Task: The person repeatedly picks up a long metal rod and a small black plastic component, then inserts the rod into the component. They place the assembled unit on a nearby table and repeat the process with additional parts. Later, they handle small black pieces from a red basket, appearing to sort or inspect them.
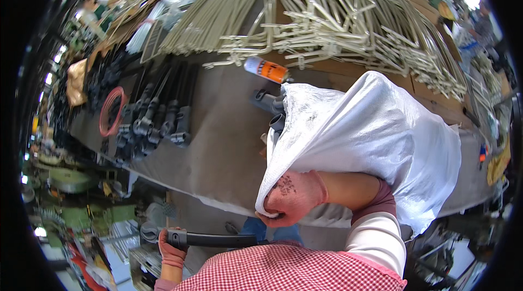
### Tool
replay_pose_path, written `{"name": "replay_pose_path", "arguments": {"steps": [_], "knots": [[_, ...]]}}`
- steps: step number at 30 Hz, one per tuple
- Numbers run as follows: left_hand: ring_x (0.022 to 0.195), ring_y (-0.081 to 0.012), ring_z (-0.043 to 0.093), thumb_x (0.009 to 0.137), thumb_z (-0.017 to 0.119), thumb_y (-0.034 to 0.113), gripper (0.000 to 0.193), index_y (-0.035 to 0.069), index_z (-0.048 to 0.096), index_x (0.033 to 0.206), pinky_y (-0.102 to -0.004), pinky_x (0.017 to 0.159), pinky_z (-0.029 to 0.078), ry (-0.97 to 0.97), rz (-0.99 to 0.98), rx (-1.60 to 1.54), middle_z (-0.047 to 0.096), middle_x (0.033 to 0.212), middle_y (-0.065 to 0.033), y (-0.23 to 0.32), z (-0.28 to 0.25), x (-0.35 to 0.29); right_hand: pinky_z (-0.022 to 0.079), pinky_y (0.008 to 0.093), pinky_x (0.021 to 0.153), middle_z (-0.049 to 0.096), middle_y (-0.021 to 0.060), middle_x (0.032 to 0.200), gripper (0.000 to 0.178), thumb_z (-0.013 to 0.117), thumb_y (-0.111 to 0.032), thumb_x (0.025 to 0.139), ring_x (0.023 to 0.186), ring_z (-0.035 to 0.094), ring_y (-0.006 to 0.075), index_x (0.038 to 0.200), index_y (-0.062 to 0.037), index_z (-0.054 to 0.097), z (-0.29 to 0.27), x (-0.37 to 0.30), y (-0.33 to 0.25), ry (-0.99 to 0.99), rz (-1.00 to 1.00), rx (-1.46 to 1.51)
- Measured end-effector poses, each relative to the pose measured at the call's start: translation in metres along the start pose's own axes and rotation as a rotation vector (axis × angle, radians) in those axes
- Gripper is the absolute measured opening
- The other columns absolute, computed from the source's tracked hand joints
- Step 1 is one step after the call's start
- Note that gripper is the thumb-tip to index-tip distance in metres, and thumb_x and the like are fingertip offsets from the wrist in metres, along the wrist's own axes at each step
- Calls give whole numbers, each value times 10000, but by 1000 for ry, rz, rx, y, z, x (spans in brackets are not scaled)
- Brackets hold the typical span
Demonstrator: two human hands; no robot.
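My right hand (297, 195), in a pink glove with dark smudges, is closed on the near edge of a large white woven sack (370, 127) that lies on the table. At the sack's mouth a few dark plastic parts (277, 122) poke out; the rest of its contents are hidden. Low on the left, my left hand (173, 250), also gloved in pink, grips one end of a black curved plastic handle (220, 240). That handle stretches sideways in front of my checked apron, off the table's near edge.
A large pile of bent pale metal rods (327, 13) covers the table's far side. An orange and white spray can (267, 69) lies before it. To the left are black tubes with thick heads (155, 119) and a coil of pink-red tubing (111, 111). The grey table (218, 127) ends close to me.
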State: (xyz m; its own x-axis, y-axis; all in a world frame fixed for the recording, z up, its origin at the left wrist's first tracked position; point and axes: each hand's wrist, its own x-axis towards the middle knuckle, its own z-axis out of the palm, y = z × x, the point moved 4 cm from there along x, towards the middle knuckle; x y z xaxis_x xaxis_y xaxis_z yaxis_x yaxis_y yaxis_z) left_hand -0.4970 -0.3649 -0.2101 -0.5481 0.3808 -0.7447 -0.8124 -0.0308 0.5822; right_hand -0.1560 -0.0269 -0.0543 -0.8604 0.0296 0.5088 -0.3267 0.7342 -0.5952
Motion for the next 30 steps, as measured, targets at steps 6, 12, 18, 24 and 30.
{"name": "replay_pose_path", "arguments": {"steps": [6, 12, 18, 24, 30], "knots": [[921, -314, 665, 908, 582, 370, 325, 67, 643, 1011, -485, 890, 538, 119, -3, -159, 692, 967, -115, -20, -31, -32, 393, 417, 428, 500, 131, 491, 486, 758, -372, 814, 439, 511, 302, 532, -69, 504, -10, 9, 89, 80, 363, 289], [953, -309, 658, 893, 630, 293, 245, 64, 610, 978, -483, 942, 532, 24, 179, -409, 679, 984, -123, -11, -35, -75, 421, 456, 1013, 595, 236, 1204, 503, 736, -235, 875, 1170, 542, 403, 1245, 53, 554, -34, -18, 89, 534, 851, -392], [987, -340, 671, 835, 671, 338, 343, 39, 670, 1004, -511, 938, 528, -102, 101, -567, 710, 1002, -129, 8, -31, -57, 403, 491, 1045, 550, 242, 1235, 657, 785, -309, 796, 1173, 509, 437, 1292, 22, 508, 138, 56, -4, 115, 427, -168], [1112, -319, 623, 884, 709, 328, 428, 37, 604, 1180, -494, 1036, 472, -365, 70, -548, 663, 1153, -150, 55, -14, -36, 490, 438, 935, 616, 209, 1161, 705, 755, -284, 746, 1087, 609, 372, 1326, -8, 463, 293, 179, -21, -387, 443, -50], [1254, -339, 562, 928, 628, 42, 481, 0, 471, 1381, -562, 1113, 406, -665, 102, -173, 558, 1367, -153, 175, -112, -26, 485, 446, 912, 631, 154, 1071, 506, 699, -102, 678, 1048, 603, 376, 1165, -66, 568, 368, 329, -14, -373, 333, 113]]}}
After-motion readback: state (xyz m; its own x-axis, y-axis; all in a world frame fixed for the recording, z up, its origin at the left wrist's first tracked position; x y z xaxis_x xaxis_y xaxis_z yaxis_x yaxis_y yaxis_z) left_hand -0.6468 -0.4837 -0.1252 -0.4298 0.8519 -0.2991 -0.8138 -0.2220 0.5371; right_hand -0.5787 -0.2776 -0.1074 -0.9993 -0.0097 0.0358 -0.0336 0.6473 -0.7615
